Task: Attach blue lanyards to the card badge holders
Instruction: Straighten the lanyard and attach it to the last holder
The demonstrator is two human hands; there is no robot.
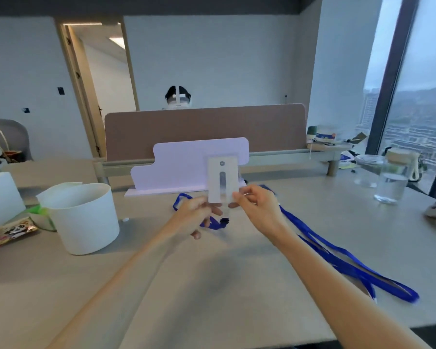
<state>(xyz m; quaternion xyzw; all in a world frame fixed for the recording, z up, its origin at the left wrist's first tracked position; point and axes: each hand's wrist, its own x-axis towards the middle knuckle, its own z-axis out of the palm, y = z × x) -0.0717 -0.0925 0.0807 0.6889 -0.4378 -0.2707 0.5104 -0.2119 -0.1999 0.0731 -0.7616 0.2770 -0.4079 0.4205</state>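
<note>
A white card badge holder (222, 181) with a long slot is held upright above the table (212, 285), between both hands. My left hand (193, 217) pinches its lower left corner, and a blue lanyard end with a black clip (224, 220) hangs below that hand. My right hand (256, 206) pinches the holder's lower right edge. More blue lanyards (342, 258) trail across the table to the right, ending in loops near the front right.
A white round bucket (86, 217) stands at the left with snack packets (15, 230) beside it. A pale purple board (186, 165) stands behind the hands. A glass of water (390, 185) sits at the right. A person sits behind the brown divider (204, 127).
</note>
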